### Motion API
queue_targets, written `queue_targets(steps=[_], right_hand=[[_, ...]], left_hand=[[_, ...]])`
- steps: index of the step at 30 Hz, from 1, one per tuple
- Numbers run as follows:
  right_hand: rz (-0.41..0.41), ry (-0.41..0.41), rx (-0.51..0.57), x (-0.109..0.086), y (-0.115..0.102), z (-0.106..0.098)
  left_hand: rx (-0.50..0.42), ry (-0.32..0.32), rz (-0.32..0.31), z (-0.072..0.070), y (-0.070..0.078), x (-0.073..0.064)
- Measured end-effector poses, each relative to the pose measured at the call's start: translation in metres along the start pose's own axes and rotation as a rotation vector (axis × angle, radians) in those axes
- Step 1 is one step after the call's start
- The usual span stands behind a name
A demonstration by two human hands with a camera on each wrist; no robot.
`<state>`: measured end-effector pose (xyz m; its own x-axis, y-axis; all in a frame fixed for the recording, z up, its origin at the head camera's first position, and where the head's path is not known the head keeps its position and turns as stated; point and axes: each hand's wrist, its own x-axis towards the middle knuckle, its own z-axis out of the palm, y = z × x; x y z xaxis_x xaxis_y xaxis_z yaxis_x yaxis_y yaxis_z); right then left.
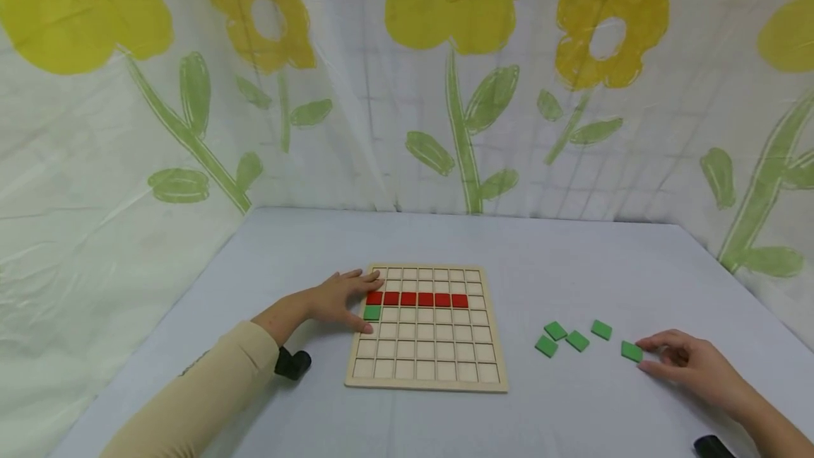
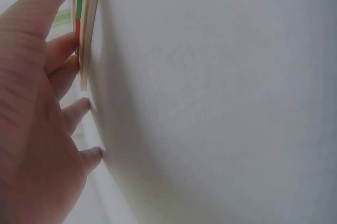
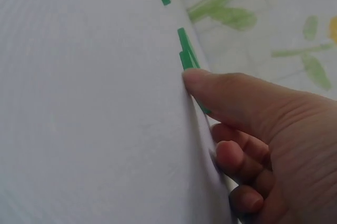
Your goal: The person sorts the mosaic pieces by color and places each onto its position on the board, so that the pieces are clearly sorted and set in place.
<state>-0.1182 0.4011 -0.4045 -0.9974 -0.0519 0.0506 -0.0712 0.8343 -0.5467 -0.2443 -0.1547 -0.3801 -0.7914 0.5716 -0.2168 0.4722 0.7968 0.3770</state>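
A pale wooden grid board [image 1: 427, 390] lies on the table, with a row of red tiles [image 1: 409, 299] and a green tile [image 1: 372, 313] at the left end of the row below. My left hand [image 1: 335, 300] rests spread on the board's left edge, thumb and fingertips either side of that green tile. In the left wrist view the board's edge [image 2: 89, 34] shows beside the fingers. To the right, my right hand [image 1: 693, 362] pinches the corner of a loose green tile [image 1: 632, 351] between thumb and index finger, its other fingers curled. In the right wrist view the thumb partly hides this tile.
Several more loose green tiles [image 1: 577, 341] lie flat between the board and my right hand. A black wrist device [image 1: 293, 364] sits below the left wrist. Behind the white table [image 1: 318, 239] hangs a cloth [image 1: 356, 90] printed with yellow flowers.
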Motion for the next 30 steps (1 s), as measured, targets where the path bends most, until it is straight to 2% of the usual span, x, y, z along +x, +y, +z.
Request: queue_targets(steps=[8, 18, 23, 30], right_hand=[[0.039, 0.002, -0.011, 0.001, -0.002, 0.0], [0.107, -0.072, 0.076, 0.005, -0.009, -0.008], [0.046, -0.049, 0.115, 0.005, -0.018, -0.009], [-0.032, -0.014, 0.1, 0.013, -0.033, -0.008]], left_hand=[[-0.007, 0.008, 0.014, 0.002, -0.002, 0.001], [-0.023, -0.003, 0.018, 0.0, -0.001, 0.0], [-0.017, 0.005, 0.023, 0.001, -0.001, 0.0], [-0.005, 0.004, 0.026, -0.001, -0.001, 0.001]])
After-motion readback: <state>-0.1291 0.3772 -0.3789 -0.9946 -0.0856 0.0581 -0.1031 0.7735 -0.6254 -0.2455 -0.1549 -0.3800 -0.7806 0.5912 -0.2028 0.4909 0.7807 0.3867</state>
